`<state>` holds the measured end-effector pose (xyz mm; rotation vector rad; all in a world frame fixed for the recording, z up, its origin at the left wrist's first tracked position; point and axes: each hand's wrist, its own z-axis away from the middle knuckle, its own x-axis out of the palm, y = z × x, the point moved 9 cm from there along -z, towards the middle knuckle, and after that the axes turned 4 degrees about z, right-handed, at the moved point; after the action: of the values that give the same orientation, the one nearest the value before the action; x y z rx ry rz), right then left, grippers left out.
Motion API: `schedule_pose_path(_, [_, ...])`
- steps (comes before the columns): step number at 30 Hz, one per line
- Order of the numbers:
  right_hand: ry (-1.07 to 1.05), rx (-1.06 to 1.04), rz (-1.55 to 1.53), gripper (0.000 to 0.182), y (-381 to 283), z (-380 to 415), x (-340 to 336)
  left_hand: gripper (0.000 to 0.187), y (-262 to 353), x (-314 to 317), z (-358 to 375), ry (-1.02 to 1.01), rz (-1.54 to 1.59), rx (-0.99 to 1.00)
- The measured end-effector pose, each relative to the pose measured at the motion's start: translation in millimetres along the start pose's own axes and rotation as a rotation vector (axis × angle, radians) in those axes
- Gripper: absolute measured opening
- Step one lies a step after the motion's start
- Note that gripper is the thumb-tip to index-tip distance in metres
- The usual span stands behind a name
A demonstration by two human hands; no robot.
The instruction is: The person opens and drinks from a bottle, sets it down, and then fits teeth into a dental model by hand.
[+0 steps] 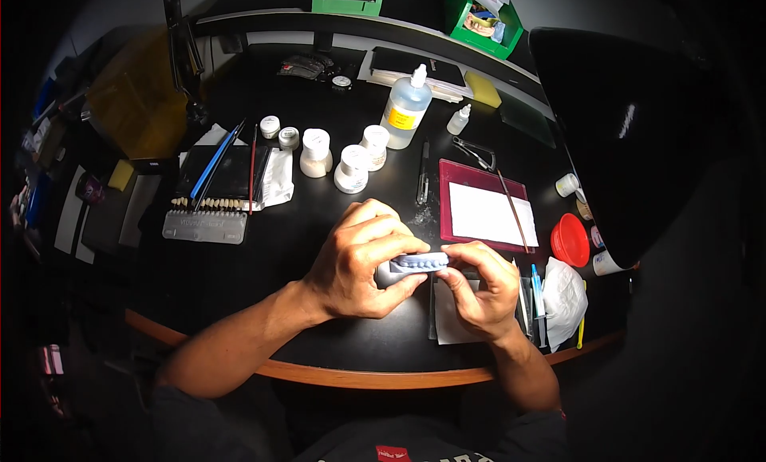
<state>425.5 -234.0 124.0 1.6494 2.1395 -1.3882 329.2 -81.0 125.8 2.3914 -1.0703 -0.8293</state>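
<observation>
A pale blue-grey dental model (420, 262) with a row of teeth is held up over the front of the black table. My left hand (363, 258) grips it from the left, fingers on top and thumb underneath. At its right end, my right hand (484, 290) pinches the model between thumb and forefinger. The fingers cover part of the model's left side and back. Below my right hand lies a white paper pad (456, 322) on a dark base.
White-capped powder jars (352, 169) and a large liquid bottle (406, 109) stand behind my hands. A tooth shade guide (205, 225) lies left. To the right are a maroon tray (467, 173), a red bowl (570, 239), syringes (538, 294) and crumpled white tissue (565, 298).
</observation>
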Motion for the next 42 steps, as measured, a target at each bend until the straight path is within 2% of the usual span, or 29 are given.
schedule_pose_path(6, [0.078,0.072,-0.032,0.029,9.1,1.8,-14.2,0.034,-8.3,-4.0,0.3,-0.02,-0.042,-0.024])
schedule_pose_path(13, [0.066,0.142,-0.057,0.03,18.4,4.5,-12.0,0.033,-3.7,-6.3,1.4,0.015,-0.085,0.056])
schedule_pose_path(28, [0.03,0.024,0.11,0.03,6.7,-1.1,-6.8,0.03,-6.8,-5.0,1.0,0.014,-0.099,0.034])
schedule_pose_path(33, [0.02,0.034,0.111,0.028,4.1,-2.4,-6.7,0.031,-11.7,-1.4,1.6,-0.046,-0.115,-0.03])
schedule_pose_path(42, [0.042,0.038,0.091,0.028,2.7,-0.9,-7.7,0.03,-11.9,0.8,2.6,-0.069,-0.135,-0.019])
